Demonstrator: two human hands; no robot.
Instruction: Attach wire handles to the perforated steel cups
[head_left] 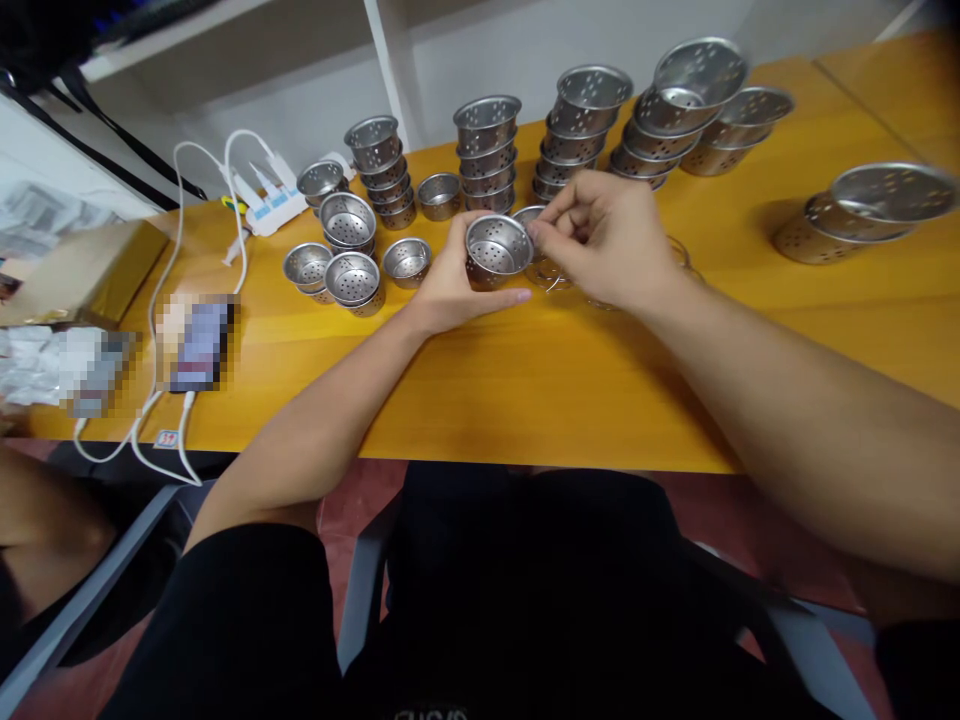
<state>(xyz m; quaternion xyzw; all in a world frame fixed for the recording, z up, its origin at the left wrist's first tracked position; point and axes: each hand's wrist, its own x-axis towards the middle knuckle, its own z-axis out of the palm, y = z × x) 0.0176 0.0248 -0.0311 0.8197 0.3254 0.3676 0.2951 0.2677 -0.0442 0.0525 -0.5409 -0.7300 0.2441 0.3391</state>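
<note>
My left hand [448,288] is wrapped round a small perforated metal strainer cup [498,250], its open top tilted toward me. Close against the right side of that cup's rim, my right hand [616,238] is closed in a pinch; what lies between its fingertips is too small to make out. Below the right hand, thin wire pieces [553,280] lie on the table, partly hidden. Another strainer cup [528,214] shows behind the fingers. Left of my left hand sits a single strainer cup [407,262], with more stacked cups [353,278] beside it.
Tall stacks of strainer cups [486,150] line the back of the yellow table [555,400]. Another stack [847,215] stands at the right. On the left are a power strip [274,208] with white cables, a phone [202,343] and a cardboard box [94,275]. Someone's bare limb shows at far left.
</note>
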